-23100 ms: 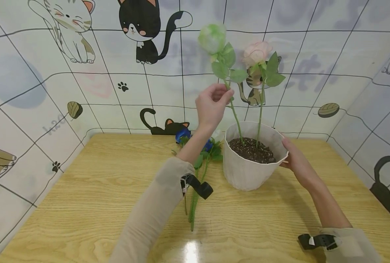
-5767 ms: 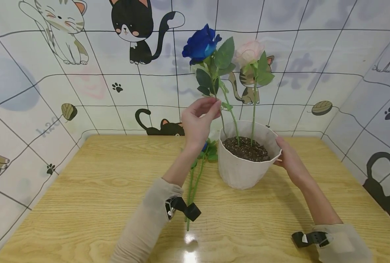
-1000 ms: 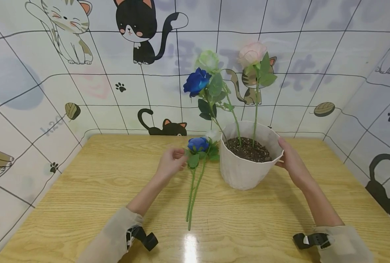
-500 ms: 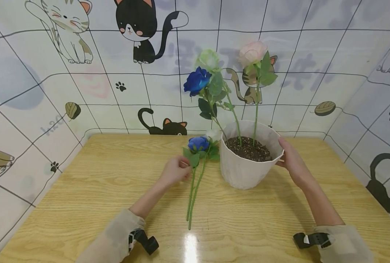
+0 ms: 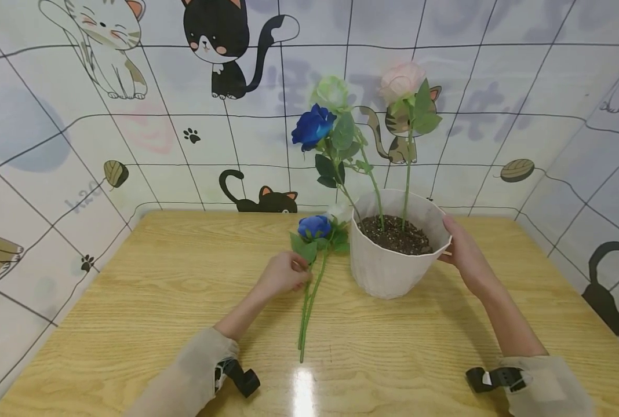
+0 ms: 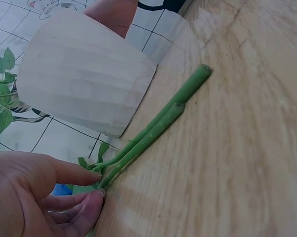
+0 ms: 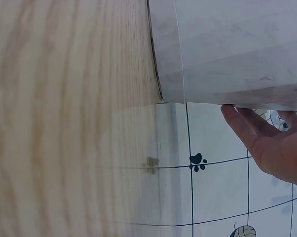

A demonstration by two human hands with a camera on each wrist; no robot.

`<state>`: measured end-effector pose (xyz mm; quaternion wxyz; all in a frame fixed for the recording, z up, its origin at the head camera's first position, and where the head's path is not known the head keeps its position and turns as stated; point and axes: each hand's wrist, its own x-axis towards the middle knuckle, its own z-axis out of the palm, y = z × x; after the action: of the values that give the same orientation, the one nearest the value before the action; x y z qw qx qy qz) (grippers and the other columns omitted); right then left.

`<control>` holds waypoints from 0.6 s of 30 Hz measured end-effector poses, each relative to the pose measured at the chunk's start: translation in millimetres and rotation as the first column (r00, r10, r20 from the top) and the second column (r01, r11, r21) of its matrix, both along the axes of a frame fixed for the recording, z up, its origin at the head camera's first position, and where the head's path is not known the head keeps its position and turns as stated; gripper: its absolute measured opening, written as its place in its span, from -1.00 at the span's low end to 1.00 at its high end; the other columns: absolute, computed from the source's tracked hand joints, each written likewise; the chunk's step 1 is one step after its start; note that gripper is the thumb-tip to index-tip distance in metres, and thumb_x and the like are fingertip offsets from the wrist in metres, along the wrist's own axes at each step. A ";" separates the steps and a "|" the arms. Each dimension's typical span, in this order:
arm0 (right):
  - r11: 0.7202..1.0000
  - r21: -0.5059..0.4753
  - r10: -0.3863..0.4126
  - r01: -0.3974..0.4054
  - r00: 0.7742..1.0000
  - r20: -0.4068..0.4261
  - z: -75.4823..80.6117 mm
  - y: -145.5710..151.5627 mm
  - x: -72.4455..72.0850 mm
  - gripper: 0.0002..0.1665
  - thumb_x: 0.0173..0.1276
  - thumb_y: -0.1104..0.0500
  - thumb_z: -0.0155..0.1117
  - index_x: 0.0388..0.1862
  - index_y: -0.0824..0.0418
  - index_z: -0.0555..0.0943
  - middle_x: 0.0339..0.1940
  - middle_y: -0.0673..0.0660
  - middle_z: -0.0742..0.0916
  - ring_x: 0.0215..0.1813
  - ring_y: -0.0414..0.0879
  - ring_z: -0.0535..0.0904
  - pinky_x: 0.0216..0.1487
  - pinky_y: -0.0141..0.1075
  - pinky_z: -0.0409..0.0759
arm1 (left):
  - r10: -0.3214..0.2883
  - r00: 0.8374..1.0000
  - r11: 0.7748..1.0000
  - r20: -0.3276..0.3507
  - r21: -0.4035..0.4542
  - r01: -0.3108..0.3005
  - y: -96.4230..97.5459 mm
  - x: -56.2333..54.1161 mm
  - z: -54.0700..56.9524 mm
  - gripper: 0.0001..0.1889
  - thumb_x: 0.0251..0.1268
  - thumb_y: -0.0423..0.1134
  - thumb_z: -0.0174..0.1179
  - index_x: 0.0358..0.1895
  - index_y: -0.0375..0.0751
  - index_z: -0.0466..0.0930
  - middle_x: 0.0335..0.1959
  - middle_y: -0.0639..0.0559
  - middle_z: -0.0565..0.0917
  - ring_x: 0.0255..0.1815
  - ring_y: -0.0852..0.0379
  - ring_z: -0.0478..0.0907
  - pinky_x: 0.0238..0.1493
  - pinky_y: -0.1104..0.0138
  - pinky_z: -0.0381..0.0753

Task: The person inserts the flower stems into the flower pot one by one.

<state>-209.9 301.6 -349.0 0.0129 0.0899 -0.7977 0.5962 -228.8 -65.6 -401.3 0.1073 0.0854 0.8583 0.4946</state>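
Three long-stemmed roses, a deep-blue rose point(image 5: 313, 127), a pale-green rose point(image 5: 330, 92) and a pink rose point(image 5: 402, 83), stand in the white faceted pot point(image 5: 388, 275). Left of the pot, the left hand point(image 5: 286, 272) pinches the green stem of a rounded blue flower point(image 5: 315, 226) lying on the yellowish wooden table point(image 5: 195, 260). Right of the pot, the right hand point(image 5: 468, 255) grips its side near the rim.

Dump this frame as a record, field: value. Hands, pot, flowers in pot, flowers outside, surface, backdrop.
left hand: pinches stem of lying blue flower
right hand: holds white pot at rim
pot contents: dark soil; pink flower, pale green flower, standing blue flower
outside pot: lying blue flower, white flower
surface: wood-grain table
backdrop: cat-print wall covering
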 end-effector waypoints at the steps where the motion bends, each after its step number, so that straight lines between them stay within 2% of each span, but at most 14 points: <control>1: 1.000 0.004 0.000 0.000 1.000 0.002 0.0 -0.2 0.1 -0.16 0.67 -0.27 -0.45 0.62 0.30 0.08 0.28 0.14 0.48 0.08 -0.41 0.55 -0.01 -0.48 0.62 | 0.004 1.000 1.000 -0.010 -0.010 -0.004 0.3 -0.3 -1.0 -0.74 0.22 -0.39 0.39 -0.07 -0.43 0.64 -0.47 -0.04 0.72 -0.56 0.12 0.66 -0.48 0.32 0.68; 6: 1.000 0.015 0.002 -0.002 1.000 0.007 0.2 -0.6 0.4 -0.16 0.67 -0.28 -0.48 0.63 0.28 0.06 0.36 0.28 0.40 0.09 -0.41 0.54 0.00 -0.49 0.61 | 0.018 0.998 0.998 -0.057 -0.057 -0.022 1.1 1.3 -1.7 -0.74 0.15 -0.35 0.46 -0.14 -0.38 0.66 -0.53 0.02 0.70 -0.59 0.13 0.65 -0.52 0.35 0.64; 12: 1.000 -0.001 0.001 -0.001 1.000 0.001 -0.7 -0.3 0.0 -0.17 0.67 -0.27 -0.44 0.62 0.28 0.07 0.27 0.14 0.47 0.07 -0.40 0.56 0.00 -0.49 0.62 | 0.017 0.996 0.995 -0.083 -0.099 -0.025 1.9 3.4 2.5 -0.75 0.06 -0.36 0.49 -0.21 -0.33 0.67 -0.58 0.04 0.69 -0.61 0.13 0.64 -0.53 0.37 0.60; 18: 1.000 -0.001 0.000 0.000 1.000 0.005 -0.6 0.2 -0.2 -0.16 0.67 -0.27 -0.44 0.62 0.29 0.08 0.29 0.15 0.46 0.08 -0.40 0.56 0.00 -0.49 0.62 | 0.000 0.995 0.987 -0.099 -0.161 -0.016 0.5 4.8 8.6 -0.77 -0.02 -0.45 0.41 -0.22 -0.36 0.69 -0.55 0.03 0.69 -0.60 0.16 0.61 -0.52 0.40 0.58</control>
<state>-210.1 301.8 -349.6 0.0109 0.0886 -0.7973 0.5969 -224.0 -65.1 -392.7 0.0695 0.0971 0.9001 0.4190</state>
